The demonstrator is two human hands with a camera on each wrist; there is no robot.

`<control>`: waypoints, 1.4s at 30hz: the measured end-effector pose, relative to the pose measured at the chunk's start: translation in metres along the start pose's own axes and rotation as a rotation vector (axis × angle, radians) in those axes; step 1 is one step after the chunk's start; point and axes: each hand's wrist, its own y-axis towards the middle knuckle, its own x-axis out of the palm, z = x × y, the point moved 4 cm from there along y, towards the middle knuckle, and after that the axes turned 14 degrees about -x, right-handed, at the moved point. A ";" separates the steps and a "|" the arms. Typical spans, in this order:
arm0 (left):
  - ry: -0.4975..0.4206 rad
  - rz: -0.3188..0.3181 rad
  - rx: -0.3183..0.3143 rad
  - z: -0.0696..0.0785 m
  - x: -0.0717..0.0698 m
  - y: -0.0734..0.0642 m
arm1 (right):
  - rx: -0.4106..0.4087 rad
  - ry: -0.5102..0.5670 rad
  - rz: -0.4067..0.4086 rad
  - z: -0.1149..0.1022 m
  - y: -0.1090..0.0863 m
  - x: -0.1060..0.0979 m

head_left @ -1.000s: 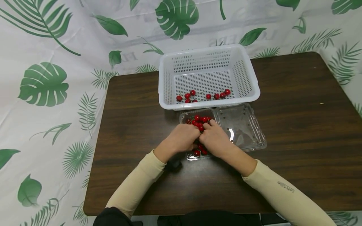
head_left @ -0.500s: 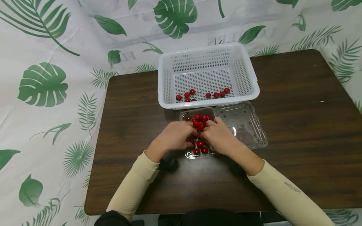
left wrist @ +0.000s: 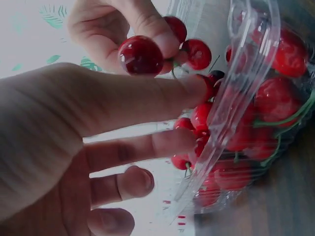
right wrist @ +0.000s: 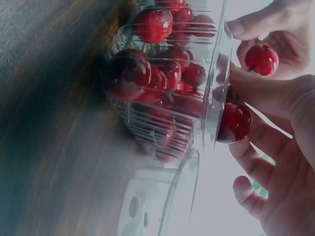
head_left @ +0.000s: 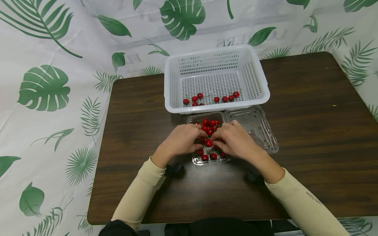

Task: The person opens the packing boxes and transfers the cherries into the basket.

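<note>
Red cherries (head_left: 213, 156) lie in a clear plastic clamshell box (head_left: 198, 162), whose lid (head_left: 260, 131) is folded open to the right. My right hand (head_left: 236, 141) is over the box's right side, its thumb and index finger pinching a cherry (left wrist: 141, 55) by the stem, as the left wrist view shows. That cherry (head_left: 208, 143) hangs between the two hands. From the left, my left hand (head_left: 183, 139) reaches over the box. Its thumb and index finger (left wrist: 172, 142) extend, apart, to cherries at the rim; the other fingers are loosely bent.
Directly behind the box stands a white perforated plastic basket (head_left: 169, 82) with several cherries (head_left: 225, 99) along its near side. Both sit on a dark wooden table (head_left: 310, 137). A leaf-patterned cloth (head_left: 88, 49) hangs behind and to the left.
My hands, close together over the cherries a second ago, have drawn apart. The right hand has shifted right, and a cherry now shows raised between them.
</note>
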 end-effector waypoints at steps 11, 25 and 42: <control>-0.160 0.066 -0.015 -0.003 0.011 0.012 | 0.151 0.230 0.130 0.005 -0.002 -0.004; -0.490 0.097 -0.005 -0.007 0.012 0.014 | 0.163 0.397 0.255 0.010 -0.005 -0.007; -0.471 0.170 -0.015 -0.012 0.009 0.007 | 0.194 0.398 0.299 0.013 -0.007 -0.020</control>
